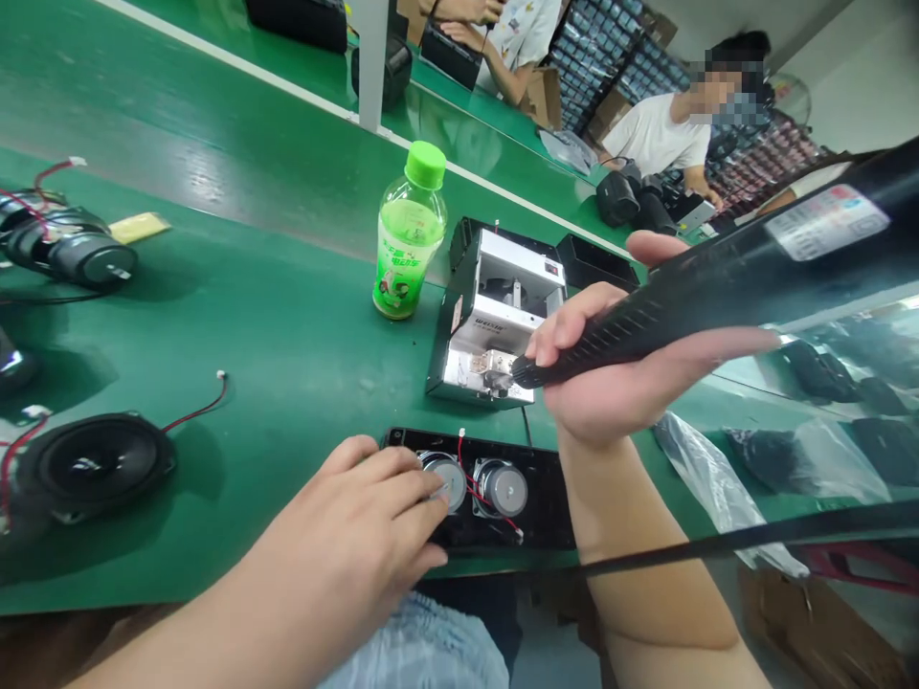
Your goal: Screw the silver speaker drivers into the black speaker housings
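Left hand [380, 512] and right hand [610, 400] bare; both forearms [638, 536] bare too; light-blue cloth [423, 649], streaked paler and creased, shows between them.

Grn work table [287, 344], smooth, slightly shiny top. On it, ctr: silver/blk box [495, 330] w/ open top, grn-capped bottle [406, 258] upright just beside its L side. Nr front edge: blk panel [551, 493], lying flat. L side: blk spkr [100, 464], cone up, w/ red wire; farther back, spkr cluster [100, 258] nr yel. strip [140, 228].
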The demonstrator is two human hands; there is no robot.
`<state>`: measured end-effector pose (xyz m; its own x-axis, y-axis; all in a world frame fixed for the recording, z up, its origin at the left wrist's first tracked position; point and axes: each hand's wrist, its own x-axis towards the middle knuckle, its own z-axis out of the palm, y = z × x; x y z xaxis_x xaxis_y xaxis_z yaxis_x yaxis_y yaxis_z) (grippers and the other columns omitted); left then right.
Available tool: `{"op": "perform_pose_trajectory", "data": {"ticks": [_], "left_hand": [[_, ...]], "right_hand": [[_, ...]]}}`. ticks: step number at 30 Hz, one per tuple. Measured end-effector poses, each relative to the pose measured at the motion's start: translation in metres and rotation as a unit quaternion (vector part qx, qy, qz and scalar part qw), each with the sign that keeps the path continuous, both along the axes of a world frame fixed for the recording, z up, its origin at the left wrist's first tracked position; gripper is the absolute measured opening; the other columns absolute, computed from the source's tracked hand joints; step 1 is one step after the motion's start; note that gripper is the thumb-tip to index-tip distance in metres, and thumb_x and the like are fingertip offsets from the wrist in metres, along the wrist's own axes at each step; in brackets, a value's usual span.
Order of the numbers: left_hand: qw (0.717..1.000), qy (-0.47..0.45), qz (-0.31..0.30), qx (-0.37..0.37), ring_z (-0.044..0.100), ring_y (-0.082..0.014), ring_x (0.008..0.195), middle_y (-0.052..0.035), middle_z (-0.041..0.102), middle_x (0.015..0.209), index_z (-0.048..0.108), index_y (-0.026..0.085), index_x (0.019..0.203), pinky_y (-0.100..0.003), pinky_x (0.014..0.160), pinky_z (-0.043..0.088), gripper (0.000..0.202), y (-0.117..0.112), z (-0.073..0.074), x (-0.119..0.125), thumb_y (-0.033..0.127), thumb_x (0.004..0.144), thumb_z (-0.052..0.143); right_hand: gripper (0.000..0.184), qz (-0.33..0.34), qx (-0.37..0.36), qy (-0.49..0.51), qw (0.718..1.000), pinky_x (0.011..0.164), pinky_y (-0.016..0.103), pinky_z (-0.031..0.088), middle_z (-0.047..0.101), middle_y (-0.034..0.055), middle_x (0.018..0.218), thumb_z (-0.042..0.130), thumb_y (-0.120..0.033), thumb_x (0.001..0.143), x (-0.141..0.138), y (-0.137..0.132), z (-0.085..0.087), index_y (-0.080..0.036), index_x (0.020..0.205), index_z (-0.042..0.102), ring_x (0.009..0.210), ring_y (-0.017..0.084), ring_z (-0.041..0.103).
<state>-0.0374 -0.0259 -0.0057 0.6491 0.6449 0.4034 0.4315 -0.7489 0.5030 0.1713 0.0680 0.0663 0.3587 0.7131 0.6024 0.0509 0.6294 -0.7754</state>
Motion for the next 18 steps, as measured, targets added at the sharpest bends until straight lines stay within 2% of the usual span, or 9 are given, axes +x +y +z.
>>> {"op": "perform_pose_trajectory", "data": {"ticks": [2,4,6,8,10,14,16,18], "left_hand": [[1.0,0.01,0.011,0.021,0.073,-0.018,0.101,0.0064,0.085,0.114,0.079,0.025,0.104,-0.044,0.097,0.037,0.027,-0.011,-0.006,-0.002,0.043,0.111,0.061],[0.998,0.036,0.022,0.053,0.073,-0.0181,0.103,0.0038,0.085,0.12,0.081,0.024,0.106,-0.044,0.1,0.036,0.029,-0.022,-0.013,-0.002,0.034,0.114,0.054],[0.995,0.053,0.028,0.079,0.073,-0.0196,0.109,0.001,0.083,0.128,0.081,0.023,0.111,-0.045,0.104,0.036,0.03,-0.03,-0.018,-0.002,0.023,0.113,0.051],[0.993,0.058,0.028,0.095,0.072,-0.0211,0.114,-0.0007,0.082,0.131,0.082,0.023,0.11,-0.046,0.107,0.036,0.03,-0.034,-0.02,-0.002,0.019,0.111,0.052],[0.992,0.06,0.025,0.107,0.072,-0.0214,0.114,-0.0015,0.083,0.13,0.082,0.022,0.107,-0.046,0.107,0.035,0.031,-0.034,-0.019,-0.003,0.018,0.111,0.051],[0.991,0.064,0.018,0.119,0.072,-0.0234,0.113,-0.0045,0.083,0.13,0.081,0.02,0.107,-0.048,0.106,0.035,0.035,-0.03,-0.012,-0.002,0.016,0.11,0.047],[0.99,0.067,0.023,0.119,0.072,-0.0237,0.111,-0.0048,0.083,0.129,0.081,0.019,0.103,-0.049,0.105,0.036,0.035,-0.029,-0.01,0.0,0.013,0.109,0.047],[0.99,0.065,0.029,0.122,0.072,-0.0228,0.109,-0.0043,0.084,0.127,0.081,0.019,0.099,-0.048,0.103,0.037,0.036,-0.028,-0.009,0.002,0.011,0.108,0.047]], "right_hand": [[0.063,-0.014,0.013,0.012,1.0,0.033,0.029,0.033,0.051,-0.0061,0.051,0.042,-0.081,0.099,0.001,-0.003,0.001,-0.027,0.115,0.071,0.034,0.015,0.045],[0.064,-0.017,0.009,0.021,1.0,0.033,0.027,0.032,0.051,-0.006,0.051,0.036,-0.078,0.103,0.002,-0.006,-0.001,-0.026,0.116,0.072,0.033,0.014,0.044],[0.067,0.007,-0.026,0.023,0.999,0.033,0.027,0.034,0.052,-0.0063,0.052,0.036,-0.081,0.101,0.003,-0.01,-0.004,-0.027,0.119,0.072,0.033,0.014,0.045],[0.069,0.035,-0.054,0.03,0.997,0.033,0.028,0.036,0.054,-0.0067,0.053,0.045,-0.087,0.096,0.005,-0.016,-0.005,-0.028,0.121,0.072,0.034,0.015,0.046],[0.069,0.046,-0.066,0.046,0.996,0.034,0.029,0.038,0.057,-0.0074,0.054,0.057,-0.089,0.089,0.007,-0.026,0.003,-0.03,0.12,0.072,0.035,0.015,0.047],[0.06,0.098,-0.112,0.052,0.988,0.039,0.031,0.046,0.061,-0.0078,0.054,0.071,-0.086,0.081,0.003,-0.052,0.035,-0.034,0.11,0.074,0.037,0.016,0.051],[0.057,0.114,-0.13,0.049,0.984,0.041,0.032,0.048,0.061,-0.0078,0.053,0.072,-0.087,0.079,-0.003,-0.061,0.046,-0.035,0.104,0.075,0.037,0.015,0.051],[0.058,0.123,-0.148,0.024,0.981,0.044,0.034,0.051,0.061,-0.0075,0.053,0.065,-0.09,0.082,-0.011,-0.067,0.045,-0.037,0.103,0.075,0.037,0.016,0.052]]}}
